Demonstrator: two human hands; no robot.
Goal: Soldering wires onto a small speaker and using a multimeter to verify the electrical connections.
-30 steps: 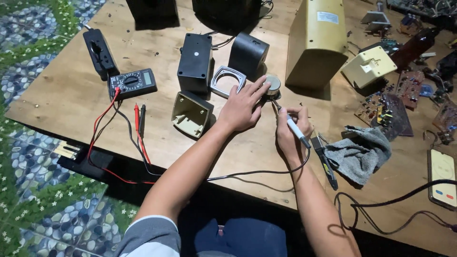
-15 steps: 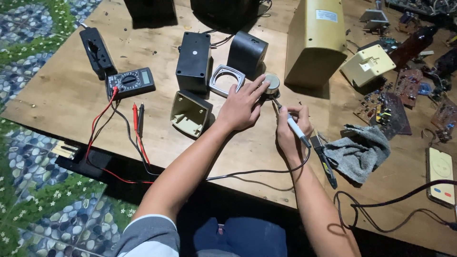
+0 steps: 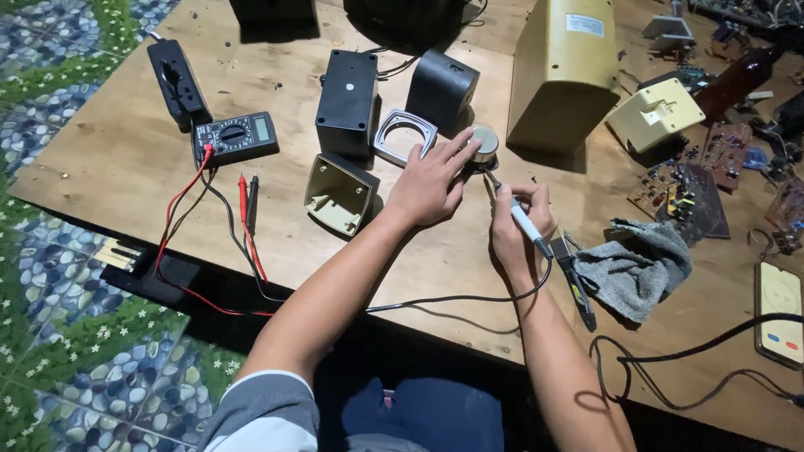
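My left hand [image 3: 431, 180] rests on the wooden table [image 3: 126, 167] with its fingertips holding a small round metal speaker driver [image 3: 483, 144]. My right hand [image 3: 521, 224] grips a soldering iron [image 3: 523, 219] like a pen, its thin tip pointing up-left at the driver. The iron's black cord [image 3: 452, 299] trails back over the table's front edge. A grey square speaker frame [image 3: 404, 136] lies just left of the driver, and a cream plastic housing [image 3: 339, 193] lies open beside my left wrist.
A black multimeter [image 3: 235, 137] with red and black probes [image 3: 246, 192] sits at left, near a black adapter [image 3: 177, 81]. Two black boxes [image 3: 347, 102] stand behind. A tall yellow casing [image 3: 566, 74], grey rag [image 3: 636, 265], circuit boards [image 3: 682, 191] and a phone [image 3: 779, 312] fill the right.
Both hands stay at the driver. The view has shifted slightly; nothing on the table has visibly moved.
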